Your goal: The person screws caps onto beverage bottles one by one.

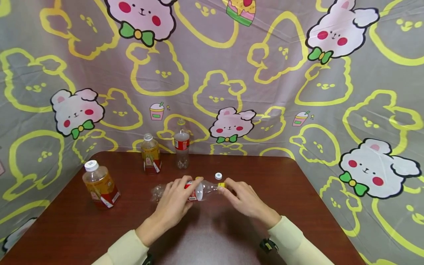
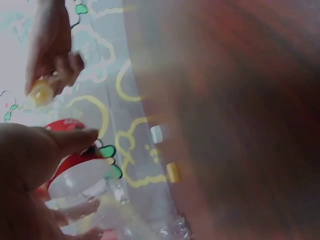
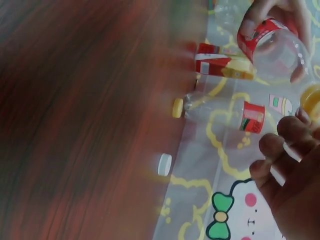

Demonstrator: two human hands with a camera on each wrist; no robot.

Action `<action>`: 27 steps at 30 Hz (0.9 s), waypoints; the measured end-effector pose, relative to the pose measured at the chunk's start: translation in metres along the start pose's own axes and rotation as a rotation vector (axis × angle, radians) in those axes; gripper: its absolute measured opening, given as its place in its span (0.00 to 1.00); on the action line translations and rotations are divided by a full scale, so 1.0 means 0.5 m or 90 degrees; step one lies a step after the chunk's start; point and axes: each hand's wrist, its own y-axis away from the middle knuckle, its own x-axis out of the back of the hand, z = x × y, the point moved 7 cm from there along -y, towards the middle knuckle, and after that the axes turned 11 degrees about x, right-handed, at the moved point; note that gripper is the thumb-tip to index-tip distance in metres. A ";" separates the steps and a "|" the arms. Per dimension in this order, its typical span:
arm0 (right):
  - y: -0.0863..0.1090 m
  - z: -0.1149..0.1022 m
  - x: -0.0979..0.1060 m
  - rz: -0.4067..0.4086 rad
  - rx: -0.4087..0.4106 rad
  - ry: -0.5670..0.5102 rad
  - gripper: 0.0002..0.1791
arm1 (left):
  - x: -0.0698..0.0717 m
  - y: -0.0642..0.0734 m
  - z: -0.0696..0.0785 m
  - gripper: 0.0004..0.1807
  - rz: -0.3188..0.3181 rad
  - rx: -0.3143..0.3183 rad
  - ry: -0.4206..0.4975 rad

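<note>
My left hand grips a clear plastic bottle round its red label. The bottle lies on its side above the table, its base toward the left and its neck toward the right. At the neck end, my right hand pinches a yellow bottle cap between thumb and index finger. The other right fingers are bent beside it in the right wrist view. A second yellow cap and a white cap rest on the tabletop beyond the hands.
A brown table stands before a patterned cloth. To the left is a white-capped bottle with an orange and red label. Farther back stand a similar bottle and a tall clear bottle with a red label.
</note>
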 end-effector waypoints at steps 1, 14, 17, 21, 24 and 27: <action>0.001 0.000 0.000 0.006 0.009 -0.017 0.08 | 0.001 -0.001 -0.001 0.46 -0.008 -0.002 -0.003; -0.006 -0.027 0.005 0.006 0.147 -0.094 0.14 | -0.004 0.006 -0.018 0.47 -0.071 -0.014 0.031; -0.005 -0.034 0.005 -0.019 0.149 -0.072 0.13 | -0.006 0.010 -0.016 0.47 -0.073 -0.024 0.034; -0.007 -0.041 0.003 -0.063 0.153 -0.007 0.11 | -0.008 0.014 -0.016 0.46 -0.077 -0.026 0.042; -0.010 -0.042 0.004 -0.082 0.155 0.026 0.10 | -0.009 0.016 -0.016 0.45 -0.076 -0.026 0.039; -0.009 -0.041 0.003 -0.088 0.153 0.040 0.08 | -0.010 0.017 -0.014 0.44 -0.070 -0.028 0.031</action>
